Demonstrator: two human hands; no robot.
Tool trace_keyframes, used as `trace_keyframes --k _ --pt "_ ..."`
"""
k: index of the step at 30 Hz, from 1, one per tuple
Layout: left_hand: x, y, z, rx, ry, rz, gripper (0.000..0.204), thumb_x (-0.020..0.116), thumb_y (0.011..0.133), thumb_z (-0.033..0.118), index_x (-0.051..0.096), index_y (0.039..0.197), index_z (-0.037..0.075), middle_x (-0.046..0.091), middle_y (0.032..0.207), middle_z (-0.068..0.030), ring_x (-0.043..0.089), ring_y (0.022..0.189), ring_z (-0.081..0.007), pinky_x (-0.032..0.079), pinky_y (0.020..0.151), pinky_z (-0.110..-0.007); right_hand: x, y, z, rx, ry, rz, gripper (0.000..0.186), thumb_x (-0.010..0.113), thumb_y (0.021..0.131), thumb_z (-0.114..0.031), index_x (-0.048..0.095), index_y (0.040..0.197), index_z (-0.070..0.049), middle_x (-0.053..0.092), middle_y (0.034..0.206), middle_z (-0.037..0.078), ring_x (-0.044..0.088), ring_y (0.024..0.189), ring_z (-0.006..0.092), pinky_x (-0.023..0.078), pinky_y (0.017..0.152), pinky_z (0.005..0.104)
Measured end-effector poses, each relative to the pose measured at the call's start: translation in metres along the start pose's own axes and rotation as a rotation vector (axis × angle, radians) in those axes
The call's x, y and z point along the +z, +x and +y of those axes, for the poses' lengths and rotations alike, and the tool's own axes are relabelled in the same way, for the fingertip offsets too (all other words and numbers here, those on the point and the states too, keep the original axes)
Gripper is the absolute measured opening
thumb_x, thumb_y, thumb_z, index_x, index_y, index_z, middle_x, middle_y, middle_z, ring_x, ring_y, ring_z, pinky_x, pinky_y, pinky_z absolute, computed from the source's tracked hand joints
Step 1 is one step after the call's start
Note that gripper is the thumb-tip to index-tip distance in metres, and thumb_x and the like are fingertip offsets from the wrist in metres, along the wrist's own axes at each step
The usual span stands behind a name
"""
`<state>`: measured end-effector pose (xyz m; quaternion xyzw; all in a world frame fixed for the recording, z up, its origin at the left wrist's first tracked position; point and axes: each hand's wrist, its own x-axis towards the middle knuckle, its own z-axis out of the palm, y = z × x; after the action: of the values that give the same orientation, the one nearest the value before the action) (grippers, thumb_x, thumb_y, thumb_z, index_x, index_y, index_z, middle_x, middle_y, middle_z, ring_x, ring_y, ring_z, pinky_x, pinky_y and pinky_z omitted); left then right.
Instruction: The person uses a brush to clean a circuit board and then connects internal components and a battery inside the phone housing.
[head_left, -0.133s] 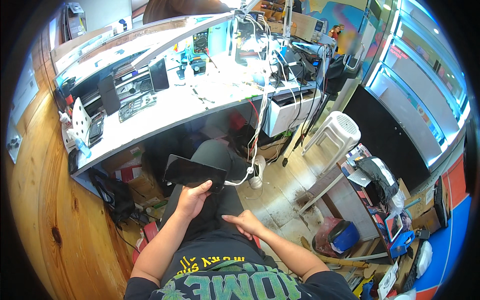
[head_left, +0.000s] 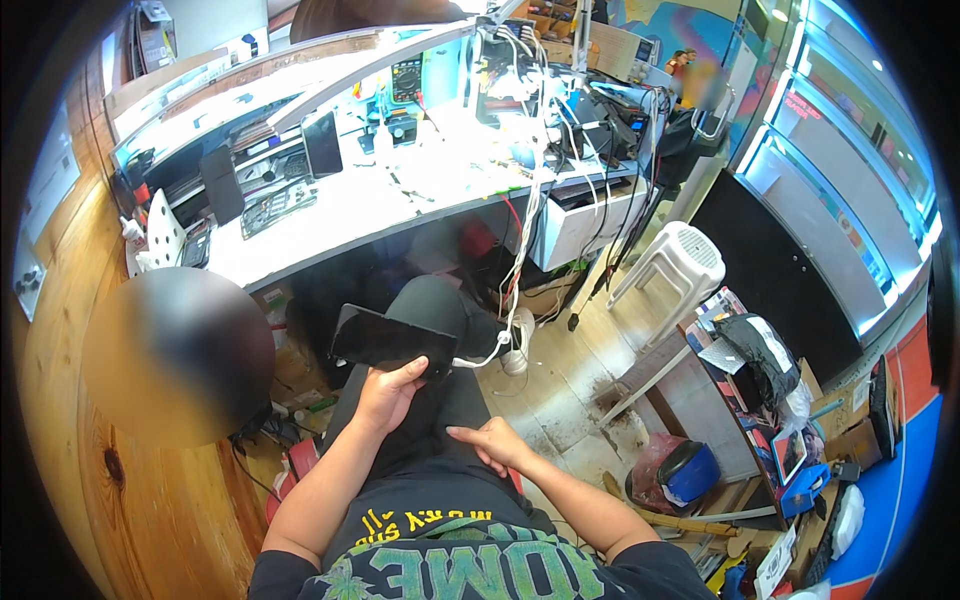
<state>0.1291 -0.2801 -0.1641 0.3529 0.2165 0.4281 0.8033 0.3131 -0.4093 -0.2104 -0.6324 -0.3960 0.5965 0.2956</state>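
Resting in left hand (head_left: pixel 385 395) grip: dark phone (head_left: pixel 393 340).

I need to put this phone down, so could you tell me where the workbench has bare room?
The white workbench is bare along its front edge, between the circuit board and the hanging white cables. The back right, around the multimeter, is crowded. Your left hand holds the phone.

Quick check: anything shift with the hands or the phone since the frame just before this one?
Hardly anything. The left hand keeps its grip on the dark phone, white cable still plugged in; the right hand stays on the thigh. The whole view shifted very slightly. The workbench clutter looks unchanged.
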Motion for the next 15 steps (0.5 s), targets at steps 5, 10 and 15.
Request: trace_keyframes --k 5,10,15 --pt "-0.009 0.004 -0.005 -0.001 -0.007 0.008 0.028 0.071 0.092 0.005 0.066 0.120 0.002 0.071 0.114 -0.0095 0.068 0.105 -0.0218 0.053 0.093 -0.040 0.001 0.002 0.000 0.084 -0.033 0.038 0.074 0.073 0.085 -0.062 0.048 0.043 -0.006 0.047 0.038 0.007 0.045 0.027 0.0176 0.036 0.030 0.0299" --pt "-0.012 0.008 -0.006 0.018 0.004 -0.071 0.029 0.069 0.094 0.005 0.065 0.122 0.002 0.071 0.116 -0.0100 0.069 0.107 -0.0225 0.054 0.095 -0.040 0.003 -0.001 -0.006 0.051 -0.014 0.042 0.074 0.074 0.087 -0.057 0.047 0.041 -0.006 0.046 0.037 0.007 0.042 0.026 0.0165 0.034 0.029 0.0289" --pt "-0.010 0.004 -0.005 0.024 -0.011 -0.040 0.028 0.069 0.093 0.004 0.065 0.121 0.002 0.071 0.116 -0.0099 0.069 0.106 -0.0220 0.054 0.094 -0.039 0.002 0.000 -0.002 0.036 0.000 0.031 0.074 0.074 0.088 -0.056 0.048 0.041 -0.005 0.046 0.037 0.007 0.043 0.026 0.0166 0.035 0.029 0.0286"
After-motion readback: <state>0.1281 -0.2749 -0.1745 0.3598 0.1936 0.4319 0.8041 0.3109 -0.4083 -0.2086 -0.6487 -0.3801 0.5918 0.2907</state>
